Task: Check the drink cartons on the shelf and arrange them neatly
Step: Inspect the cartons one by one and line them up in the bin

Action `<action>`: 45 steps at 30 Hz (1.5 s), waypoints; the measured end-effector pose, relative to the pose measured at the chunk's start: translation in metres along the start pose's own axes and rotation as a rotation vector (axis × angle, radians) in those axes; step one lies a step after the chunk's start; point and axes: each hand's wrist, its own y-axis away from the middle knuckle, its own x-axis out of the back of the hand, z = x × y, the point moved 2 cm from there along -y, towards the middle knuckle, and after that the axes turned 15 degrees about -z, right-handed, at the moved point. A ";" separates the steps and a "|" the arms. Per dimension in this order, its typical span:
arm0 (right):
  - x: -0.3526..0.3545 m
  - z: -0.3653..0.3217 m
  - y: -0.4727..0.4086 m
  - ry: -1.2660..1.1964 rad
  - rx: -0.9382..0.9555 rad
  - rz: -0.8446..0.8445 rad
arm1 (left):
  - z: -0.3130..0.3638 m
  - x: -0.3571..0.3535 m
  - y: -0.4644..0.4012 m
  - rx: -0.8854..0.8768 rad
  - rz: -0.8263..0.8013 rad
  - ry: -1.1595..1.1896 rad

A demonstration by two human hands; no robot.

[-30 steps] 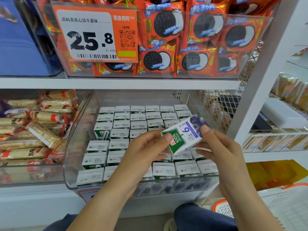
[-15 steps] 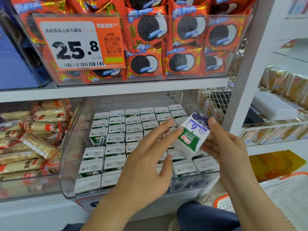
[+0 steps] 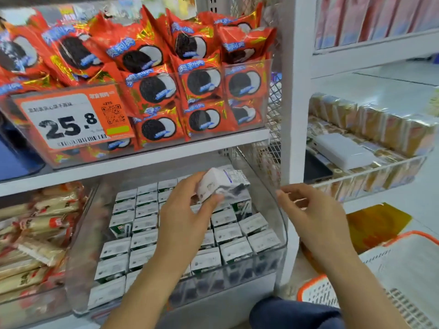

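Gripping a drink carton (image 3: 219,184) over the bin (image 3: 281,224), the left hand (image 3: 187,217) should lower it squarely — right hand (image 3: 313,212) loosely curled, empty.

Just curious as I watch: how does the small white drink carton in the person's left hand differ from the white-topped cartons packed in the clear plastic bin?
The small white drink carton is lifted above the bin and tilted; the white-topped packed cartons stand upright in rows. The held one is gripped by the left hand; the packed ones are untouched, inside the clear plastic bin. The held one looks blurred; the packed ones look sharper. Both seem the same kind and size of carton.
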 end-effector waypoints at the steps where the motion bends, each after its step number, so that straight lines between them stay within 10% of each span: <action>1: -0.004 0.003 -0.002 0.056 -0.021 -0.085 | 0.000 -0.003 -0.008 0.012 -0.046 -0.012; 38: -0.015 0.016 -0.012 0.061 0.039 -0.260 | 0.013 -0.064 -0.041 0.009 -0.749 -0.903; 45: -0.015 0.017 -0.010 0.099 0.057 -0.248 | 0.001 -0.050 -0.035 0.135 -0.639 -0.437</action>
